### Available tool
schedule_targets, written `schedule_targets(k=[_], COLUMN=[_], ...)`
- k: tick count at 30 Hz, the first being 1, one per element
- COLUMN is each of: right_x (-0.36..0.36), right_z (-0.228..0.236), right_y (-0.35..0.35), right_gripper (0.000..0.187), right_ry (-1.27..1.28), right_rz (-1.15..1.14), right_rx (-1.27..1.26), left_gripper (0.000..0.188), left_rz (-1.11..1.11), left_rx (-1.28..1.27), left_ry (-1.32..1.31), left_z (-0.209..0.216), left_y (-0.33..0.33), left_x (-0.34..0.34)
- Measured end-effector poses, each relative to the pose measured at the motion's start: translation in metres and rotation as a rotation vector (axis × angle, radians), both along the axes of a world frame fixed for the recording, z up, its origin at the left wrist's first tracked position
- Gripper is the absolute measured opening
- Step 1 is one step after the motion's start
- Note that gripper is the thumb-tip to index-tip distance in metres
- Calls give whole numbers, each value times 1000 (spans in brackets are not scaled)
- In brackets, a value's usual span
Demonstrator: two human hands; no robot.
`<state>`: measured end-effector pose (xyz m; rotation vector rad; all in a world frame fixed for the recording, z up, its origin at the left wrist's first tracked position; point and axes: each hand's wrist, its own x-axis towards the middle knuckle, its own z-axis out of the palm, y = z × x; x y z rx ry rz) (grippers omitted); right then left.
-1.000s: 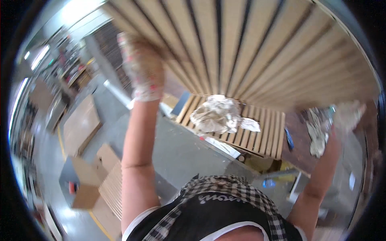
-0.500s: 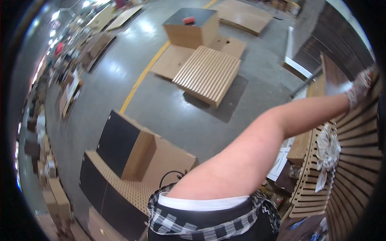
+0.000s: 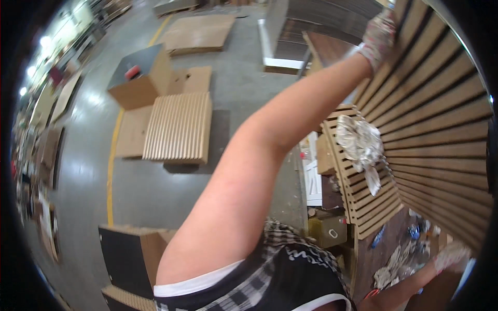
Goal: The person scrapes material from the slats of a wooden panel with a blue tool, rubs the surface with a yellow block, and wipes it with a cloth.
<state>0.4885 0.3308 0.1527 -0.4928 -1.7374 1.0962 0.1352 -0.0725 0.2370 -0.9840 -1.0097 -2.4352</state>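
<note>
A large brown slatted wood panel (image 3: pixel 441 114) stands tilted along the right side. My left hand (image 3: pixel 377 40), in a whitish stained glove, is closed round its far edge, the arm stretched straight out. My right hand (image 3: pixel 451 257), gloved too, is low at the right by the panel's near lower edge; its fingers are blurred and partly hidden. Under the panel's inner side lies a lighter slatted board (image 3: pixel 358 181), with a crumpled whitish cloth (image 3: pixel 358 142) on it.
Below the board, a dark worktop (image 3: pixel 371 264) carries rags and small clutter. On the grey floor at left stand a slatted box (image 3: pixel 179 127), a dark-topped carton (image 3: pixel 150 67) and a black-sided cabinet (image 3: pixel 123 256). A flat brown stack (image 3: pixel 199 32) lies farther off.
My view has swung to the right, so the floor items sit farther left. More of the slatted panel shows, and my right hand has come into view. My left hand stays on the panel's edge.
</note>
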Motion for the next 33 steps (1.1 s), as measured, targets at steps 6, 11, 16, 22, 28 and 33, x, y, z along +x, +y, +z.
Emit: schedule_targets(k=[6, 11, 16, 22, 28, 33], right_x=[-34, -73, -103, -127, -124, -126], right_z=[33, -19, -109, -175, -103, 55], right_y=[96, 165, 185, 153, 185, 196], right_gripper=[66, 71, 70, 59, 47, 45], right_ry=[166, 250, 286, 269, -271, -215], right_rz=[-81, -94, -110, -152, -510, -511], right_rx=[-40, -167, -257, -236, 600, 1060], left_gripper=[55, 20, 43, 66, 76, 58], left_rz=[-51, -87, 58, 39, -75, 71], left_rx=[-103, -179, -365, -517, -444, -525], left_ry=[22, 16, -324, -496, -538, -188], left_z=[20, -25, -119, -195, -150, -45], left_y=[24, 61, 85, 103, 110, 114], left_x=[-41, -83, -106, -128, -123, -148])
